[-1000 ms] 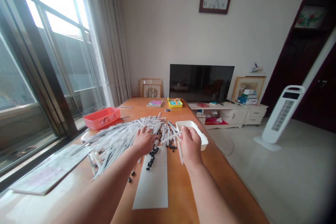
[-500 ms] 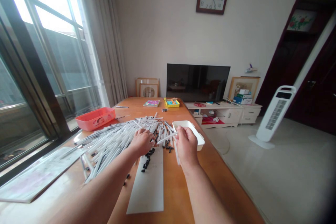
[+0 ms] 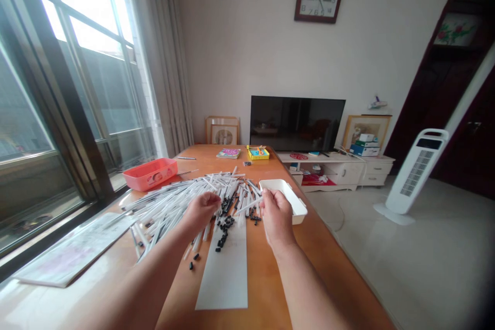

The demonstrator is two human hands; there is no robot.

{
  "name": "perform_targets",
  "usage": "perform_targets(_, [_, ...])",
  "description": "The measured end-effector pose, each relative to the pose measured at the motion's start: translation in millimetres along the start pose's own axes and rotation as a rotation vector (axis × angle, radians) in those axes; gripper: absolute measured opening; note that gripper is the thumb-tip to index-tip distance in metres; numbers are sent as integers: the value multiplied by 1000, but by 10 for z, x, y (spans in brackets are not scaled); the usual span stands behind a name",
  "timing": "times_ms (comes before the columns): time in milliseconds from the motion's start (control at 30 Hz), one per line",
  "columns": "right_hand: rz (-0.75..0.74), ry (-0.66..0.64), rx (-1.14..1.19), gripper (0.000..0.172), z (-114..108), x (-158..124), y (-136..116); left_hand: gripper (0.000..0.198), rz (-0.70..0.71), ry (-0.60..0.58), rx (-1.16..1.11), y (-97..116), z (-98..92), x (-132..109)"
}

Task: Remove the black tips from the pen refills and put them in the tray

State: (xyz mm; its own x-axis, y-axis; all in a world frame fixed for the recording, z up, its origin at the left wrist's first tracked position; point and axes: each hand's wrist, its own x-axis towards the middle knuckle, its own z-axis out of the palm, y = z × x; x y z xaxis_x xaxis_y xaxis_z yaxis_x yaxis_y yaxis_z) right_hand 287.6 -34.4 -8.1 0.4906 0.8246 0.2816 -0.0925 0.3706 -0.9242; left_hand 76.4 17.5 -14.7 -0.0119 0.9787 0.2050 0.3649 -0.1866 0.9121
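Note:
A large heap of translucent tubes [image 3: 170, 206] spreads over the wooden table. My left hand [image 3: 203, 210] is over the heap's right part, its fingers pinched together; what they hold, if anything, is too small to tell. My right hand [image 3: 277, 215] pinches a translucent tube [image 3: 247, 207] that points left. Just behind that hand stands a white tray [image 3: 297, 206]. Between the hands, small black caps [image 3: 221, 240] lie on and around a white paper strip [image 3: 224, 283]. Two more caps [image 3: 194, 263] rest on the wood left of the strip.
A red basket [image 3: 150, 174] stands at the back left, and a flat booklet [image 3: 73, 252] lies at the left. Toward the far edge are a yellow box [image 3: 258, 153], a small book [image 3: 228, 153] and a pen [image 3: 186, 158]. The table's right edge [image 3: 340, 252] runs beside my right arm.
My left hand has drawn its fingers together, away from the tube in my right hand. A second tube hanging below my right hand no longer shows. The view has shifted slightly.

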Motion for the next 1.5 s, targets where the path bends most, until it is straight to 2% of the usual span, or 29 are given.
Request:
perform_targets(67, [40, -46, 39, 36, 20, -29, -4, 23, -47, 6, -180, 33, -47, -104])
perform_targets(267, [159, -159, 128, 33, 77, -126, -31, 29, -288, 136, -699, 17, -128, -302])
perform_targets(400, [193, -214, 123, 30, 104, -182, -53, 16, -358, 121, -872, -62, -158, -325])
perform_targets(767, [174, -275, 92, 28, 151, -281, -68, 8, -387, 79, -930, 3, -200, -331])
perform_targets(1267, [154, -276, 95, 28, 174, -317, -77, 6, -379, 63, -900, -72, -175, -312])
perform_targets(1500, [188, -384, 29, 24, 184, -360, -42, 8, -367, 34, -899, -53, -178, -324])
